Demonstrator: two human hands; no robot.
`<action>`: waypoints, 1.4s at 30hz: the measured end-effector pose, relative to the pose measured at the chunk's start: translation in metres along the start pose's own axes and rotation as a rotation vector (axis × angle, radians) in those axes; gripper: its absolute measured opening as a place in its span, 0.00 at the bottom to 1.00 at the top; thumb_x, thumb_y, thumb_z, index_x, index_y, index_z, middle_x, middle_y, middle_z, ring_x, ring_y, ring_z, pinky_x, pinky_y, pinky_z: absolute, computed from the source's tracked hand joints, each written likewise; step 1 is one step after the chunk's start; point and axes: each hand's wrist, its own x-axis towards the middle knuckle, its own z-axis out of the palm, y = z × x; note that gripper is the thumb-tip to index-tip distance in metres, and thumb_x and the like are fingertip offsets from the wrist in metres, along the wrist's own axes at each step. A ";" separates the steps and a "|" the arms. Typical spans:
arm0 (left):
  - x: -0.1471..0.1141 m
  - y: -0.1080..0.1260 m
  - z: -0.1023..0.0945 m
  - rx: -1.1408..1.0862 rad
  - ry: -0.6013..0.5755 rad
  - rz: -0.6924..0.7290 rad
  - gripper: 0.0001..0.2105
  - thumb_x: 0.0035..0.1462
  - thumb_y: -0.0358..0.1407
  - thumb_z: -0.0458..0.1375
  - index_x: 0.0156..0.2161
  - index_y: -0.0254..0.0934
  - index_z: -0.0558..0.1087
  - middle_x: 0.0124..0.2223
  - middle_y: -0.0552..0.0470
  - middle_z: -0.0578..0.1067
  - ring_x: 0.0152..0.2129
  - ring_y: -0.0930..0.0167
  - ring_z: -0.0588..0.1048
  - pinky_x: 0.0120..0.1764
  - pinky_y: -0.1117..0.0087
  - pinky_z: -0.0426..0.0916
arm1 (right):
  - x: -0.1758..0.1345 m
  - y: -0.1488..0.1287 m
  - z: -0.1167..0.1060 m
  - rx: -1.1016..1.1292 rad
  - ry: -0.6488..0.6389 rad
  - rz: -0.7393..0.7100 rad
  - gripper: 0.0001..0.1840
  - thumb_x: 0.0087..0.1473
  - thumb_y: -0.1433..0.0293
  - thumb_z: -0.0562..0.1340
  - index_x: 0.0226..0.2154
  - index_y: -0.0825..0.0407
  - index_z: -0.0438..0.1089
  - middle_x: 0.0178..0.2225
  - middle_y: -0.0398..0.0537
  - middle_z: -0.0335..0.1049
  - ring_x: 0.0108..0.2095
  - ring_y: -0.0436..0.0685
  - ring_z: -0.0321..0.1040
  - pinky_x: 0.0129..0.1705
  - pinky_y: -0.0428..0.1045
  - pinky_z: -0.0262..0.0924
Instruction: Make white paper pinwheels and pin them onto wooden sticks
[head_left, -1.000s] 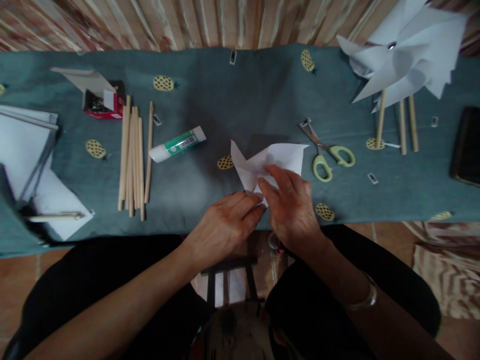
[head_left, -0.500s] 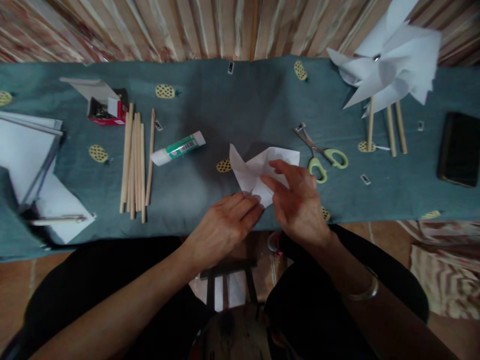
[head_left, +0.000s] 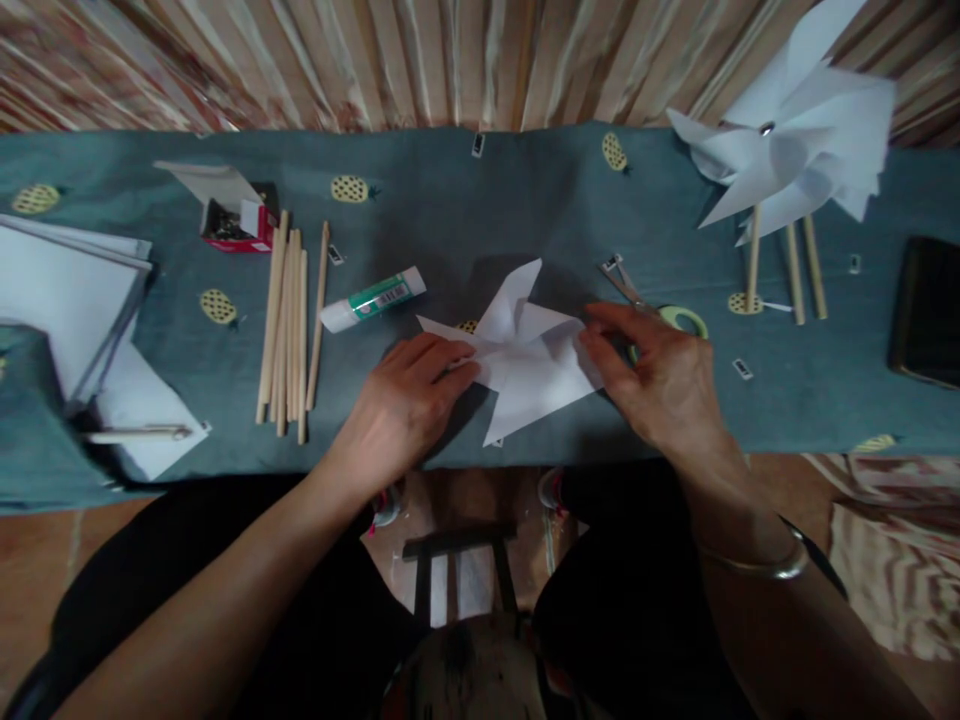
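Observation:
A white paper pinwheel (head_left: 536,375) without a stick lies at the front of the cloth, its blades curled and pointing outward. My left hand (head_left: 405,405) pinches its left side between thumb and fingers. On the opposite side, the thumb and fingers of my right hand (head_left: 656,375) close on the right edge of the paper. Green-handled scissors (head_left: 684,318) lie just behind my right hand, which partly hides them. A glue stick (head_left: 379,297) with a green label rests beyond my left hand.
Several wooden sticks (head_left: 283,330) lie left of the glue stick, near an open red box (head_left: 240,228) of small metal pieces. White paper sheets (head_left: 75,280) are at far left. Finished-looking pinwheels (head_left: 795,150) on sticks lie at back right, a dark phone (head_left: 928,310) at far right.
My hands have moved apart to opposite sides of the paper. The paper, earlier folded in under my fingers, now lies spread with its pinwheel blades showing. The view has shifted slightly.

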 end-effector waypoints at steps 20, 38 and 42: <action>0.009 0.041 0.012 -0.030 -0.087 0.089 0.09 0.64 0.29 0.52 0.37 0.31 0.74 0.35 0.47 0.75 0.29 0.69 0.73 0.32 0.67 0.70 | -0.009 -0.004 -0.011 0.154 0.015 -0.144 0.13 0.59 0.74 0.56 0.40 0.47 0.74 0.42 0.48 0.77 0.46 0.59 0.74 0.50 0.57 0.68; -0.002 0.032 -0.005 -0.010 -0.080 0.101 0.08 0.64 0.30 0.52 0.37 0.32 0.74 0.34 0.49 0.76 0.29 0.70 0.74 0.31 0.70 0.70 | -0.023 0.014 -0.026 0.527 -0.348 -0.060 0.13 0.54 0.70 0.65 0.43 0.42 0.77 0.45 0.43 0.78 0.46 0.56 0.75 0.49 0.54 0.71; -0.002 0.033 -0.006 0.003 -0.090 0.112 0.09 0.64 0.30 0.52 0.37 0.32 0.74 0.34 0.49 0.76 0.30 0.70 0.74 0.32 0.69 0.70 | -0.021 0.011 -0.030 0.600 -0.386 -0.066 0.08 0.54 0.68 0.66 0.39 0.43 0.79 0.43 0.45 0.78 0.44 0.55 0.75 0.46 0.51 0.72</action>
